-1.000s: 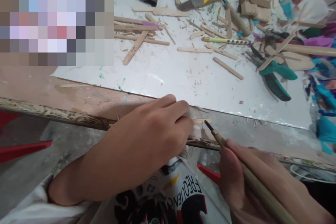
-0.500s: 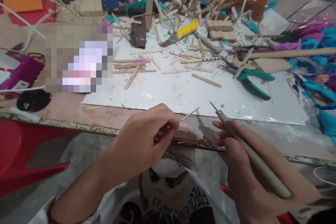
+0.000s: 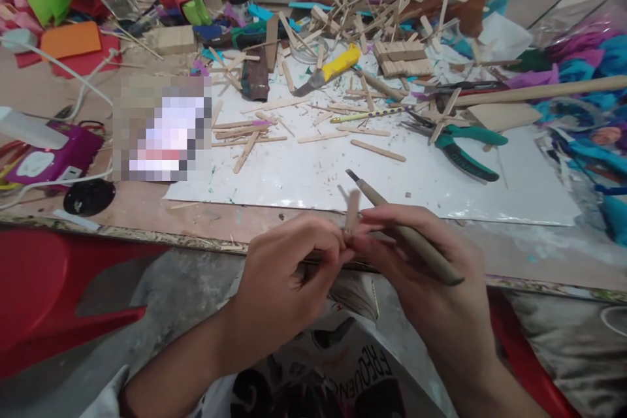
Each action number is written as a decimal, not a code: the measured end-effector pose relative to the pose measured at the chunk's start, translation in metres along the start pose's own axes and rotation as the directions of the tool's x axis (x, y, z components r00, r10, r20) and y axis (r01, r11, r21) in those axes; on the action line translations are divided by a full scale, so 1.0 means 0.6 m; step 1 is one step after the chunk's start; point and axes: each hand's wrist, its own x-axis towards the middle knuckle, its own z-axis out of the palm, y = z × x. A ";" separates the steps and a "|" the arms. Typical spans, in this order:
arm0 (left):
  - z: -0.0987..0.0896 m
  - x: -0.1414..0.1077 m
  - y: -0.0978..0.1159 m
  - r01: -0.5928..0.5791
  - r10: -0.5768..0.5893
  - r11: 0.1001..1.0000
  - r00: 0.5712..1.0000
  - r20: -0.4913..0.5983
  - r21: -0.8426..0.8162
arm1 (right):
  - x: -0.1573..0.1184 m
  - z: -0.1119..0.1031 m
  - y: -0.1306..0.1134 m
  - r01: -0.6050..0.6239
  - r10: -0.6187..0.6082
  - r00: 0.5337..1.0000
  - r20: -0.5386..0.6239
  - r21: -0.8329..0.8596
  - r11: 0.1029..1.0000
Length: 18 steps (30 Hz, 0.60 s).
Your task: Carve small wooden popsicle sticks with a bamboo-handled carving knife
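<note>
The 2 hands have just come together: where the right hand (image 3: 434,264) stood apart from the left hand (image 3: 289,268) half a second ago, their fingers now meet at the same stick (image 3: 353,210). The stick has swung too, from a thin edge aimed at about 2 o'clock to a broad face pointing almost to 12. This looks like a moment of turning or steadying the piece rather than cutting it, since the knife (image 3: 421,251) lies back in the right hand with its blade aimed between 10 and 11 o'clock, seemingly off the wood. The left fingers are closed, pinching the stick's low end near the close edge of the counter (image 3: 220,215); the right fingers keep the knife gripped while their tips come up to that same end, though what they hold of it is hidden. The left forearm enters from 7 o'clock, wrist arched, fingers curled inward; the right enters from 5, palm turned toward its partner, the knife's butt slanting out at 4. On the white sheet (image 3: 294,177), pliers (image 3: 475,136) lie at 2 o'clock from the hands, and a loose stick (image 3: 378,150) lies nearer, at 1.
</note>
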 end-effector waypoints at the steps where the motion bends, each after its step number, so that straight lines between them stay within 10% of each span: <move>1: -0.003 -0.002 0.002 -0.004 0.004 1.000 1.000 0.021 0.015 | 0.002 -0.002 -0.001 -0.004 0.004 1.000 0.010 -0.014 1.000; 10: -0.001 -0.013 -0.003 -0.193 0.170 0.956 0.978 0.117 0.222 | 0.024 -0.021 0.001 -0.063 0.062 0.987 0.148 0.001 0.998; 18: -0.061 0.000 -0.018 -0.348 0.271 0.771 0.937 0.220 0.533 | 0.056 -0.070 0.005 0.349 -0.149 0.844 0.516 -0.316 0.882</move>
